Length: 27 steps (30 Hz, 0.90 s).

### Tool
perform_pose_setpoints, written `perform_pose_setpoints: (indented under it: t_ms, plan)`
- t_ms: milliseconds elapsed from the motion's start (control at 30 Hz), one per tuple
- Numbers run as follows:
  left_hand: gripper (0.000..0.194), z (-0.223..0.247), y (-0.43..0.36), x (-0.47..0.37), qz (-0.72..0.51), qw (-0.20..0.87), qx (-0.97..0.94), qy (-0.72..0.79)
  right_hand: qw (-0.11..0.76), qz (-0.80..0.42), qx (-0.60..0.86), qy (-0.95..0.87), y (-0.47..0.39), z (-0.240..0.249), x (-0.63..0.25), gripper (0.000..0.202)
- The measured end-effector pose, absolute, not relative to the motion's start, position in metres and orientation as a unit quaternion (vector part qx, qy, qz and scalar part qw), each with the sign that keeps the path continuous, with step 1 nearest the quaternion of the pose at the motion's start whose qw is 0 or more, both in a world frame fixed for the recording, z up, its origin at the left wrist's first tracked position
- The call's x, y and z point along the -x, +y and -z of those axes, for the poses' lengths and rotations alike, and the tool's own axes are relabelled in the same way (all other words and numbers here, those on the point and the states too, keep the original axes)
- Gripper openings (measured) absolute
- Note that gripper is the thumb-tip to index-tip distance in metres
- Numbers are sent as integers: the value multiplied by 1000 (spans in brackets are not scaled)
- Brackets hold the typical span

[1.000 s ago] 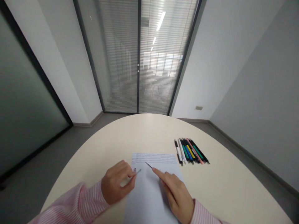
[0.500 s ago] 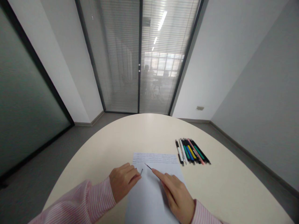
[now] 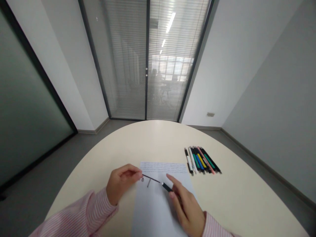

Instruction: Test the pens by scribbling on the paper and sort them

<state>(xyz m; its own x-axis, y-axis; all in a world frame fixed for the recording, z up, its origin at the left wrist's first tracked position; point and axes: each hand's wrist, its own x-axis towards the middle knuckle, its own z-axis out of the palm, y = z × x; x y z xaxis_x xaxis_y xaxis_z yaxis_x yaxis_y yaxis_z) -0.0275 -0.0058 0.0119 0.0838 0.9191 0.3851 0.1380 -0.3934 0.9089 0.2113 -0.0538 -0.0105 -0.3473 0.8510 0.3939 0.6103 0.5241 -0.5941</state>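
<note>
One thin dark rod (image 3: 151, 179) slants over the sheet of paper (image 3: 155, 210), its left end pinched between the thumb and fingers of the left hand (image 3: 120, 184), its right end meeting a dark barrel (image 3: 166, 187) gripped in the right hand (image 3: 187, 205), whose index finger stretches forward. A small grey piece (image 3: 148, 183) lies just beside the rod; a tiny round piece (image 3: 142, 179) sits near the left fingertips. Farther right, a row of pens (image 3: 201, 160) lies on the pale table (image 3: 106, 154).
</note>
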Motion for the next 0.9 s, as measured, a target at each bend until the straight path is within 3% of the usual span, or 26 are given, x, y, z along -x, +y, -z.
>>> perform_pose_setpoints:
  t_ms: [100, 233, 367, 900]
  plan:
    - [7, -14, -9, 34, -586, 234, -670, 391, 392, -200, 532, -724, -48, 15, -212, 26]
    - [6, -13, -26, 27, -454, 37, -853, 253, 399, -194, 547, -710, -42, 17, -214, 20]
    - [26, -6, -36, 14, -408, -64, -896, 163, 401, -167, 534, -726, -43, 16, -214, 21]
    - [34, 9, -32, 6, -314, -106, -929, 168, 387, -178, 503, -752, -39, 13, -214, 21]
